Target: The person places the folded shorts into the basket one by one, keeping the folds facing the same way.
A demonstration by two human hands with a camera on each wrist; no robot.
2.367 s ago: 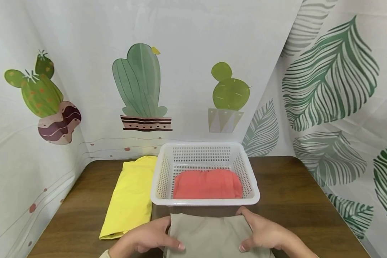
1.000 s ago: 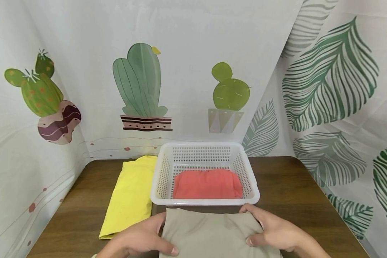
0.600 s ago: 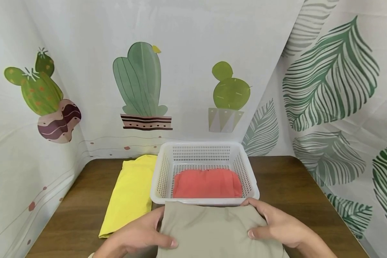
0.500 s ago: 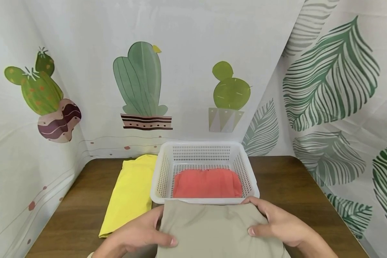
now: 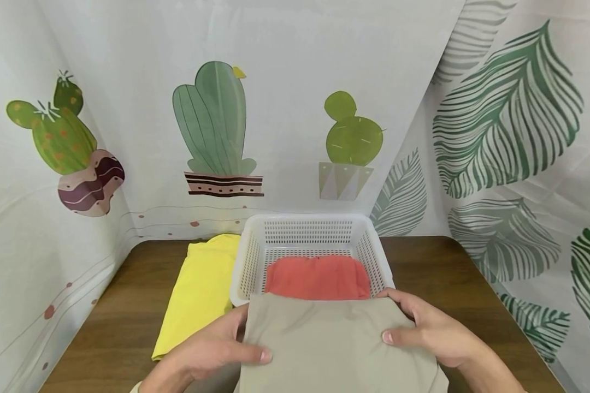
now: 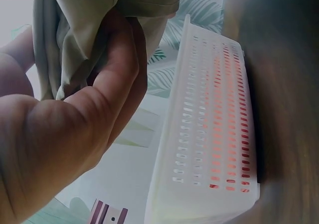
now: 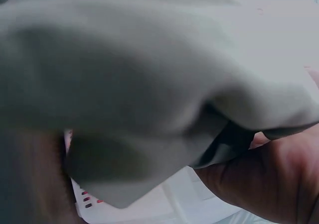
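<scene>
While the left hand (image 5: 213,344) and the right hand (image 5: 435,330) grip the 2 sides of the folded beige cloth (image 5: 329,344), thumbs on top and fingers underneath, the load is supported at both ends. The left wrist view shows the cloth raised off the table (image 5: 423,273) and apart from the basket (image 5: 307,218). Step in hand, as judged: carry toward the basket. The next move appears to call for a level advance over the near rim, then lowering beside or onto the folded coral cloth (image 5: 317,278) inside; keep the folds pinched to prevent slackening. The folded yellow cloth (image 5: 196,295) lies on the table, left of the basket.

Difference from 0.5 s earlier: both hands and the beige cloth have advanced; its front edge now hides most of the near rim, previously visible. Basket, coral cloth and yellow cloth keep their positions.
</scene>
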